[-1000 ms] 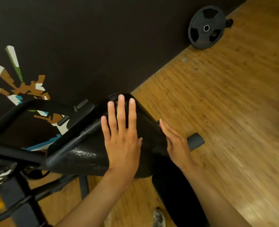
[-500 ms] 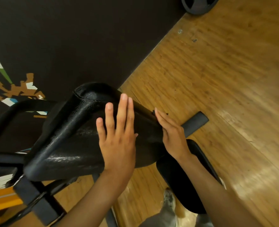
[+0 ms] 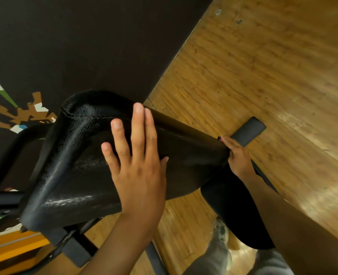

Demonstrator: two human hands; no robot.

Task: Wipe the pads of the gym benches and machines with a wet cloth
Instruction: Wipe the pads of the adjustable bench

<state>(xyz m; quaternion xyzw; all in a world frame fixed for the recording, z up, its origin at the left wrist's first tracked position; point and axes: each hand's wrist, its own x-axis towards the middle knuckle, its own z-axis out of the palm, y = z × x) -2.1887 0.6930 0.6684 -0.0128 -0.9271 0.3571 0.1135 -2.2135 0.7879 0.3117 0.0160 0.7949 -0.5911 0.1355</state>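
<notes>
Both hands stay put: left hand (image 3: 138,171) flat, fingers straight, on pad (image 3: 75,165); right hand's (image 3: 237,157) grip unclear.

Left hand (image 3: 138,167) flat, palm down, fingers straight and slightly spread, pointing to 12 o'clock; thumb out toward 3. Forearm runs in from 6 o'clock. Right hand (image 3: 236,155) at 3 o'clock of the left, edge-on, fingers straight and together, pointing to 11; forearm enters from 5 o'clock.

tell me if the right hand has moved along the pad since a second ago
Yes. The right hand has slid down the black pad's right edge toward its lower corner. The left hand lies flat on top.
</notes>
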